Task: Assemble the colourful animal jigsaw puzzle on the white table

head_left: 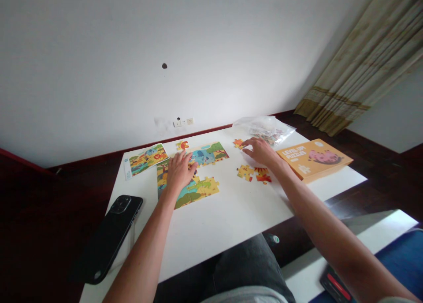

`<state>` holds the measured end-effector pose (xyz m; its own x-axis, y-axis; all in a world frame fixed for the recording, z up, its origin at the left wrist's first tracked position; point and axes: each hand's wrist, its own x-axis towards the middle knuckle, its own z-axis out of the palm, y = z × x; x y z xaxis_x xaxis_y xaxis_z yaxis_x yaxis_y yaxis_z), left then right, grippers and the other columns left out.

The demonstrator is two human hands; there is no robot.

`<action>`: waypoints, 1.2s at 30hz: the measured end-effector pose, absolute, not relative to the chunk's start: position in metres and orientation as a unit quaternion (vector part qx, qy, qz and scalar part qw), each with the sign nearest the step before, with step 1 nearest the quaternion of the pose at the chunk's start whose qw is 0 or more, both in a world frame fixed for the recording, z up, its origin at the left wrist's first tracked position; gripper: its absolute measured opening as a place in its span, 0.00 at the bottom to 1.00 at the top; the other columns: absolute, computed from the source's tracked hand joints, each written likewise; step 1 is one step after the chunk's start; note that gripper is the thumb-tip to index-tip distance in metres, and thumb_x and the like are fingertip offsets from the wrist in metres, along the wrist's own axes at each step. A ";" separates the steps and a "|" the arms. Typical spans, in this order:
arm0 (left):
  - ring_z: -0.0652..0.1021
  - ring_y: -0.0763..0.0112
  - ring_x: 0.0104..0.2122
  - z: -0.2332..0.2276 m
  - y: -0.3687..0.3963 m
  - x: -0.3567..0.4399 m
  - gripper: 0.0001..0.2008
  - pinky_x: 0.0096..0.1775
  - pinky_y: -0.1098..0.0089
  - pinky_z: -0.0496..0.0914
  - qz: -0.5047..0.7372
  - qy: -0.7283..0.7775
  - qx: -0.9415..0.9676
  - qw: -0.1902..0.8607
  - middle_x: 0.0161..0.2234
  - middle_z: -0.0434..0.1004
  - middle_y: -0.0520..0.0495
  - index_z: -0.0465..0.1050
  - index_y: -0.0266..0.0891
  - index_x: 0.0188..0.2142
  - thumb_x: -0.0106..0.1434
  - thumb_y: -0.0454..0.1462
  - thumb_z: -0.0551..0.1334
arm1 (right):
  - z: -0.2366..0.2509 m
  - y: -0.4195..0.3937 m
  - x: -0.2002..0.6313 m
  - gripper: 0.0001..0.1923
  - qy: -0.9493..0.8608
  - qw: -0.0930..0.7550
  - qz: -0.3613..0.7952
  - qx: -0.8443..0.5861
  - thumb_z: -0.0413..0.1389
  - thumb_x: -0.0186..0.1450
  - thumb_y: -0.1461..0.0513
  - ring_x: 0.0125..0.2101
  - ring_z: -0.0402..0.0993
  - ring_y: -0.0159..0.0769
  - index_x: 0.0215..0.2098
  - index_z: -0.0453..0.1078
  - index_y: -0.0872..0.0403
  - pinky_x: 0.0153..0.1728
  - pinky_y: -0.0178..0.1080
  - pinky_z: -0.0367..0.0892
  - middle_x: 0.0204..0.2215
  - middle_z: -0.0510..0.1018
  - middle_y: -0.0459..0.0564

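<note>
On the white tabletop, your left hand lies spread flat on the part-built colourful cardboard animal puzzle. Your right hand, fingers loosely open, touches an orange loose puzzle piece; two more pieces sit just beneath its wrist.

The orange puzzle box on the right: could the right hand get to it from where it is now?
Probably yes. The right hand lies flat on the table just left of the orange puzzle box, with only bare white table between them.

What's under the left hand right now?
The left hand lies flat on the partly assembled puzzle on the white table. The pieces directly beneath it are covered.
</note>
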<state>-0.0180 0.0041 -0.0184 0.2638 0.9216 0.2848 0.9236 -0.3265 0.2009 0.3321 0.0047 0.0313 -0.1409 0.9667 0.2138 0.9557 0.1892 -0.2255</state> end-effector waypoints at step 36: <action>0.66 0.47 0.66 -0.022 0.005 -0.018 0.23 0.66 0.46 0.62 -0.180 -0.576 -0.798 0.008 0.67 0.67 0.38 0.71 0.43 0.63 0.74 0.48 0.56 | -0.006 -0.172 0.286 0.32 -0.754 0.284 0.143 -0.574 0.62 0.69 0.53 0.60 0.71 0.52 0.70 0.63 0.43 0.60 0.58 0.71 0.59 0.76 0.55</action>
<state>-0.0181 0.0048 -0.0216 0.2726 0.9154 0.2961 0.9210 -0.3373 0.1947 0.2864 -0.1724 -0.0056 -0.1792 0.9480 0.2631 0.7855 0.2989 -0.5419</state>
